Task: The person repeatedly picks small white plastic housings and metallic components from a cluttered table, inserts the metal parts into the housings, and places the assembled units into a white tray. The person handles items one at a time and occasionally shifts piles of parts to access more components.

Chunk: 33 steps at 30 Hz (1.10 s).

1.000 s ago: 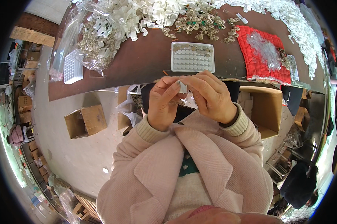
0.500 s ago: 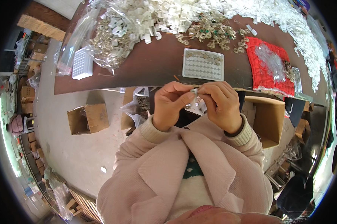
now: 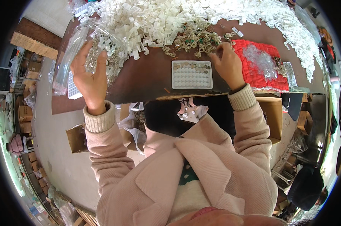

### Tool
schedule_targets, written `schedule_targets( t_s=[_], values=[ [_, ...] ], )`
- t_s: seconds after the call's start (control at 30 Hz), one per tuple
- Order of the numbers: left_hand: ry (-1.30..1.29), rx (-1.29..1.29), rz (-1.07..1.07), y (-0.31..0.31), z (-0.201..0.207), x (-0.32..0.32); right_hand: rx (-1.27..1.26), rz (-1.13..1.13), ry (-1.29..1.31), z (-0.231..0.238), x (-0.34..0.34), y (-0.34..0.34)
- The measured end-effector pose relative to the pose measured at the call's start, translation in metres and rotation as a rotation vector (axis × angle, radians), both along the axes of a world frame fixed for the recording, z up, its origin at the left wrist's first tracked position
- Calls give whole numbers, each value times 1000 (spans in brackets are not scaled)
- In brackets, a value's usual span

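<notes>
My left hand [image 3: 89, 75] is over the clear plastic bag [image 3: 66, 56] at the table's left side, thumb and fingers spread around a heap of small silvery and white pieces [image 3: 112, 49]. Nothing shows in its grip. My right hand [image 3: 228, 64] hovers at the right end of a pile of small brassy, ring-shaped metal pieces [image 3: 197, 39]. Its fingers are bent together; whatever they may hold is hidden. Between the hands lies a white plastic tray [image 3: 192, 83] with rows of cells, small round pieces sitting in its far rows.
A large heap of white plastic pieces [image 3: 159, 17] spans the back of the brown table [image 3: 140, 81]. At right, a red quilted cloth [image 3: 270, 83] bears clear plastic bits [image 3: 259, 56]. Another white tray [image 3: 73, 89] is by my left wrist. Cardboard boxes [image 3: 76, 140] stand below.
My hands were together at the table's front edge, holding a small pale piece. They have parted: the left reached forward to the bag, the right forward to the metal pile.
</notes>
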<state>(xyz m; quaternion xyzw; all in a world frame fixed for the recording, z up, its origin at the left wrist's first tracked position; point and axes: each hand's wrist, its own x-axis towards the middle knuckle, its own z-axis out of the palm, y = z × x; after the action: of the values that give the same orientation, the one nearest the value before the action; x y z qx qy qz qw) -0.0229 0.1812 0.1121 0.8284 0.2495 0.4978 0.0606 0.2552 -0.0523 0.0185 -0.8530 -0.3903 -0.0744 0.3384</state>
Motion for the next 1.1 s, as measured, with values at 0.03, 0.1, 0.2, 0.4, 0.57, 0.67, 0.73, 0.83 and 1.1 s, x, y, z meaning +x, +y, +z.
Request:
schedule_targets(
  t_s=[0.03, 0.1, 0.2, 0.4, 0.57, 0.67, 0.73, 0.83, 1.1],
  values=[
    [26, 77, 61, 2, -1, 1, -67, -14, 9, -4, 3, 4],
    [-55, -75, -90, -11, -12, 4, -121, -13, 24, -6, 6, 6],
    [-251, -587, -411, -54, -40, 8, 125, 6, 109, 1, 6, -1],
    [-289, -1265, -749, -119, -78, 29, 343, -18, 215, 14, 8, -24],
    [-222, -1320, -855, -137, -90, 43, 783, 8, 555, 7, 12, -39],
    [-203, -1368, -863, -139, -90, 46, 641, -36, 475, 2, 14, -46],
    [-195, -1402, -869, -140, -89, 47, 249, -125, 307, 1, 15, -50],
    [-176, -1424, -884, -140, -88, 48, 648, -73, 463, 2, 8, -49],
    [-358, -1791, -986, -143, -90, 72, 835, 183, 820, 19, -45, -46]
  ],
)
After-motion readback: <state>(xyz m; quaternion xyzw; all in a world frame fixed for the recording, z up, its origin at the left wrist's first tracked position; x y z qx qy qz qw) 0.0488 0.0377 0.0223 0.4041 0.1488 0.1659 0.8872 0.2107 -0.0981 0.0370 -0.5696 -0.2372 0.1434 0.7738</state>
